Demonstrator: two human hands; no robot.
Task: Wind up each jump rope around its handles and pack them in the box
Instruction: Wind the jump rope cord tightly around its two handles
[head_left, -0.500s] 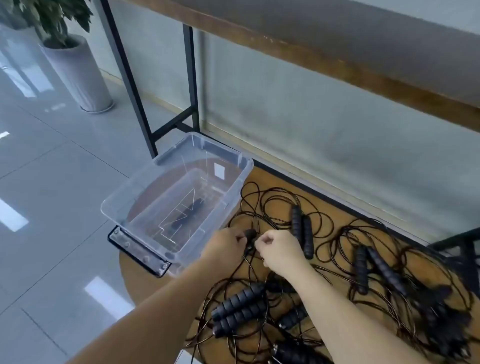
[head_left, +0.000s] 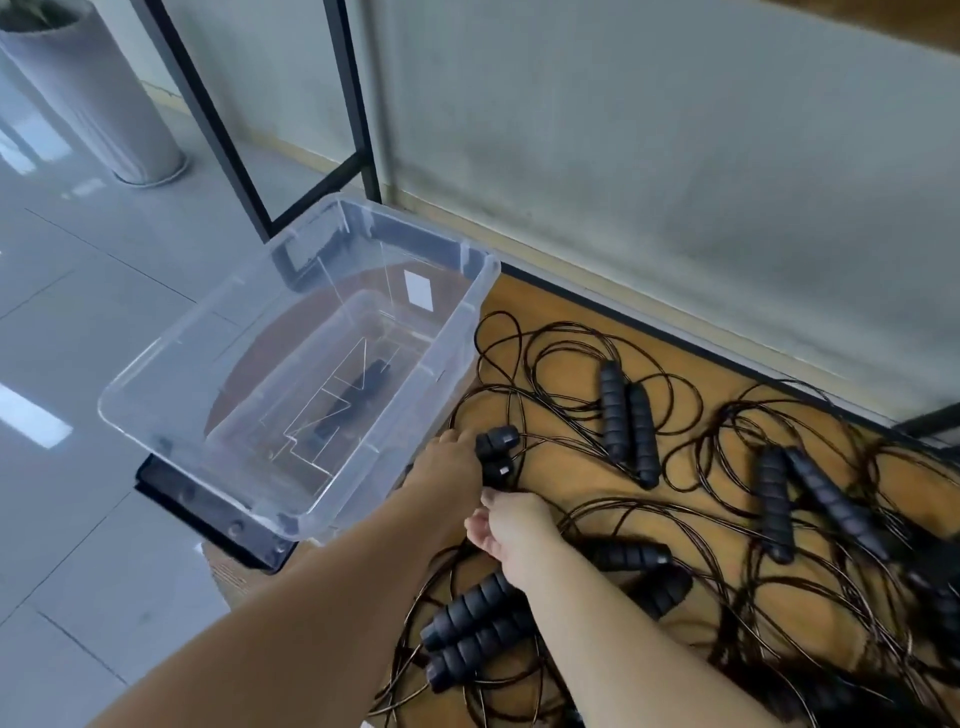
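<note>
Several black jump ropes lie tangled on a round wooden table (head_left: 582, 322). My left hand (head_left: 449, 467) grips a pair of black handles (head_left: 496, 454) held together, their ends pointing right, just beside the clear plastic box (head_left: 467, 317). My right hand (head_left: 511, 527) is just below them, fingers curled around the thin black cord of that rope. Other handle pairs lie at the centre (head_left: 626, 421), at the right (head_left: 810, 499) and near my forearms (head_left: 475, 623). The box holds no ropes.
The box overhangs the table's left edge, on a dark lid (head_left: 208, 509). A black metal frame (head_left: 358, 130) and a grey wall stand behind. A white planter (head_left: 98, 104) stands on the tiled floor at the far left.
The camera has tilted down and closer. My right hand has dropped below the handles toward me, drawing the cord along; my left hand keeps holding the handle pair.
</note>
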